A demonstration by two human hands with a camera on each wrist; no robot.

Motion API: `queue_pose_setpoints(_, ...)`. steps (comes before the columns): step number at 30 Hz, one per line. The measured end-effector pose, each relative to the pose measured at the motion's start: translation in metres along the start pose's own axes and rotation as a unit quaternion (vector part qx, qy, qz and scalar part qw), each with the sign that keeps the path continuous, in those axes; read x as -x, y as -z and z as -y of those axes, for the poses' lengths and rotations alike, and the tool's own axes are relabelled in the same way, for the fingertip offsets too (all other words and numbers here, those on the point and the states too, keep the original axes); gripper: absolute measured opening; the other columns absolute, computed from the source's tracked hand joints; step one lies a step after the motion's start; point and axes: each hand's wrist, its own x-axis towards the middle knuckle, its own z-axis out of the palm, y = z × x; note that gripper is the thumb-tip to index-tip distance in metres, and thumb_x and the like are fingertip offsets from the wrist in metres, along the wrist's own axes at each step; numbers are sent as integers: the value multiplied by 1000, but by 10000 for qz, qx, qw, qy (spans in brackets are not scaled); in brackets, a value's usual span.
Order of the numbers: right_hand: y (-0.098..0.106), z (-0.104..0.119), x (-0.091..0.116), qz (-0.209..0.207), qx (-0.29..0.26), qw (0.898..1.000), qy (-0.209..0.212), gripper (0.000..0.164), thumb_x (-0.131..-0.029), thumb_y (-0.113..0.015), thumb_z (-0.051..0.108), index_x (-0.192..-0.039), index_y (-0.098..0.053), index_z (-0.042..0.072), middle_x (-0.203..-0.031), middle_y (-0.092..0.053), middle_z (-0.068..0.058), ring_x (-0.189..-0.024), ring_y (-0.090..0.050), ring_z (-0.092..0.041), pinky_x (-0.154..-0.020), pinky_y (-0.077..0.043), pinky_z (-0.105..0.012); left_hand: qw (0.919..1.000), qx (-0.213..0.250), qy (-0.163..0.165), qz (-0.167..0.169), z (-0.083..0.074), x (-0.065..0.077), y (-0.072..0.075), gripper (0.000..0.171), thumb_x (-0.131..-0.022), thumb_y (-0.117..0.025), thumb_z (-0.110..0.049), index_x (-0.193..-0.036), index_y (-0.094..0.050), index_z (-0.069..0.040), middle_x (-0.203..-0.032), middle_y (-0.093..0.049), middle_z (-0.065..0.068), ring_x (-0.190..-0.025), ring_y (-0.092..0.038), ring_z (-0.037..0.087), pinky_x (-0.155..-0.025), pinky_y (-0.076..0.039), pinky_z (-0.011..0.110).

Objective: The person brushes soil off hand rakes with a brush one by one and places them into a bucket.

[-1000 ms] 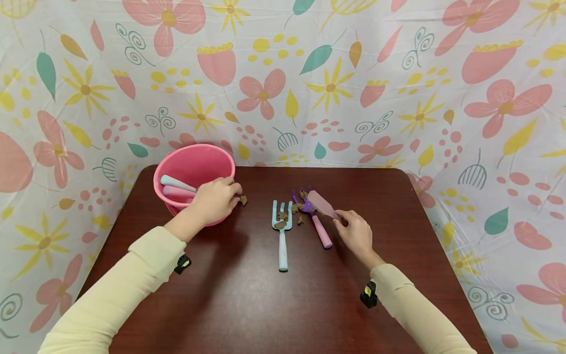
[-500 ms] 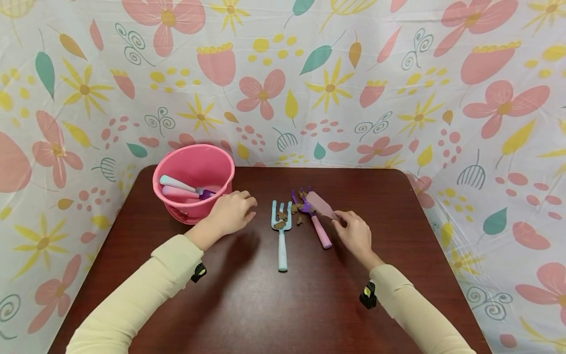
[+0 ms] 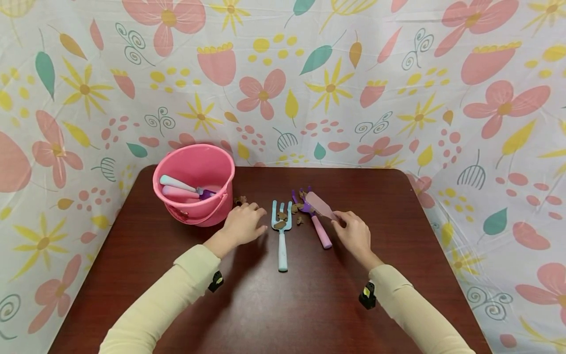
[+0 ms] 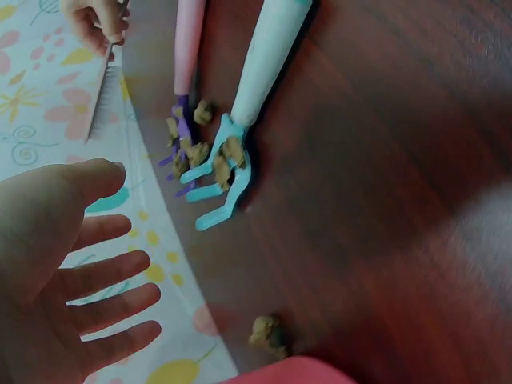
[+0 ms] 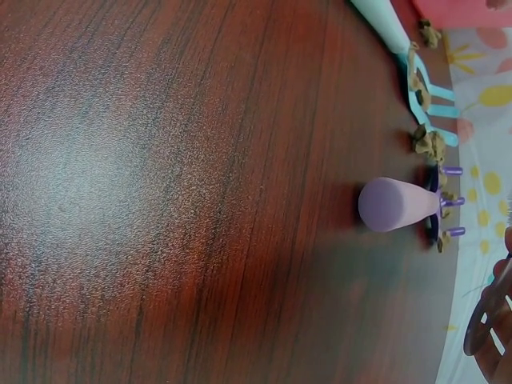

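Observation:
My left hand [image 3: 244,224] is over the table, fingers spread and holding nothing, between the pink bucket [image 3: 208,211] and a light-blue garden fork [image 3: 282,246]. In the left wrist view its fingers stand apart, nearly straight. My right hand [image 3: 357,233] pinches the handle of a flat pink comb [image 3: 320,203]; a row of fine teeth shows along its edge in the left wrist view. The comb hangs over a purple garden fork [image 3: 321,231] with a pink handle. Brown crumpled bits [image 3: 280,224] lie on and between both forks' tines.
More brown bits [image 3: 240,200] lie beside the bucket, partly behind my left hand. Inside the bucket rest tools with a pale-blue handle [image 3: 170,182] and a pink handle [image 3: 180,192]. A flowered cloth [image 3: 283,98] hangs behind the dark wooden table [image 3: 283,305].
My left hand has moved from the bucket's right side rightward and toward me, uncovering the bucket's front and its handle. The right hand and comb stay nearly in place.

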Motion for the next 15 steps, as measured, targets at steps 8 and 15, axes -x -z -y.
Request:
queue_pose_setpoints(8, 0, -1, 2, 41, -28, 10000, -31, 24, -77, -72, 18, -101, -70, 15, -88, -67, -5, -69, -61, -25, -58, -46, -42, 9984, 305, 316, 363, -13, -2, -25, 47, -80, -64, -46, -115, -61, -14, -108, -60, 6, -94, -56, 25, -78, -47, 40)
queue_pose_setpoints(15, -2, -1, 3, 63, -26, 10000, -23, 25, -76, -72, 19, -101, -70, 15, -88, -66, -4, -69, -61, -24, -58, -47, -42, 9967, 494, 463, 457, -25, -2, -47, 47, -81, -62, -46, -116, -61, -14, -104, -60, 6, -90, -58, 25, -75, -48, 41)
